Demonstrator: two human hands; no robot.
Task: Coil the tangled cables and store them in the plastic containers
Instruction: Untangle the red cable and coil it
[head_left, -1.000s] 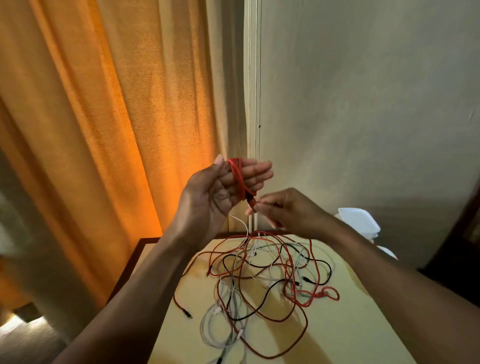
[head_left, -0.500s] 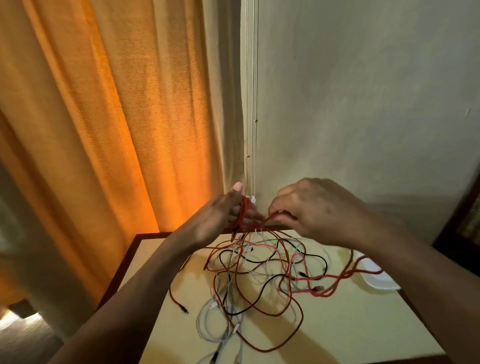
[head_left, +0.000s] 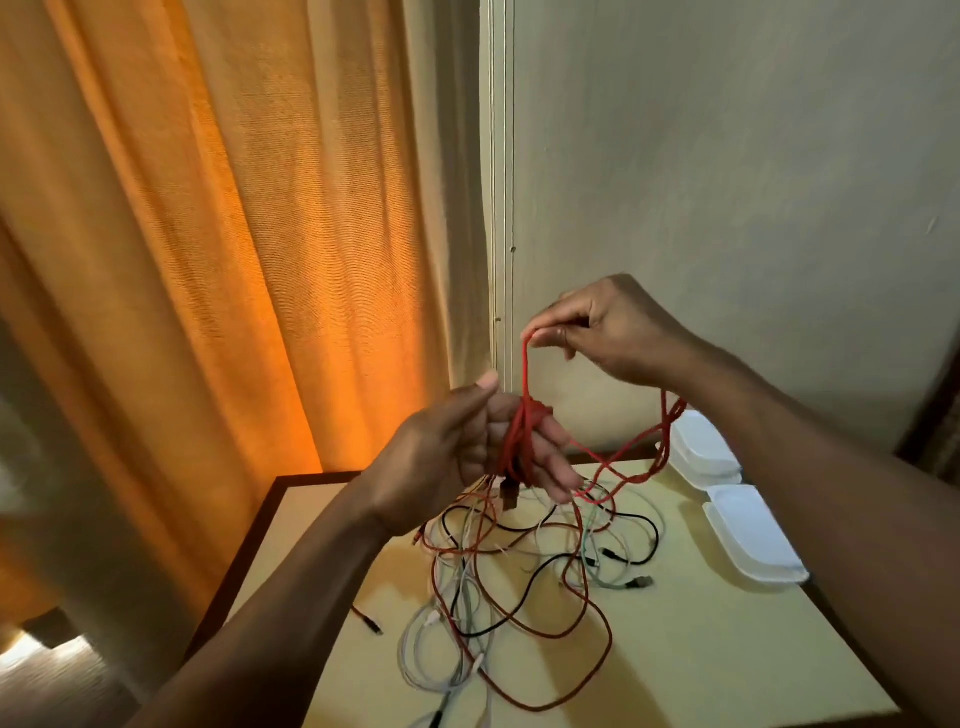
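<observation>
- The bottom edge of the view cuts off the tangle of cables (head_left: 519, 571). Red, black and pale strands cross too thickly to count!
- A dark plug (head_left: 509, 501) dangles under the left hand (head_left: 457, 457). It's blurred, and I can't tell its type.
- Left hand: the fingers are stretched out and the thumb is up and apart. The red cable (head_left: 522, 441) is wound in loops round those fingers.
- Right hand (head_left: 613, 332), higher up: thumb and forefinger pinch that same red cable at a bend, the other fingers curled. One strand runs straight down to the loops. The other sags under the right wrist toward the counter (head_left: 701, 649).
- The count: two hands and two white plastic containers (head_left: 753, 540) along the counter's right side, one just behind the other. The far one sits partly behind the hanging red cable. Lidded or not, I can't tell.
- The tangle lies mid-counter, beneath both hands, outside the containers.
</observation>
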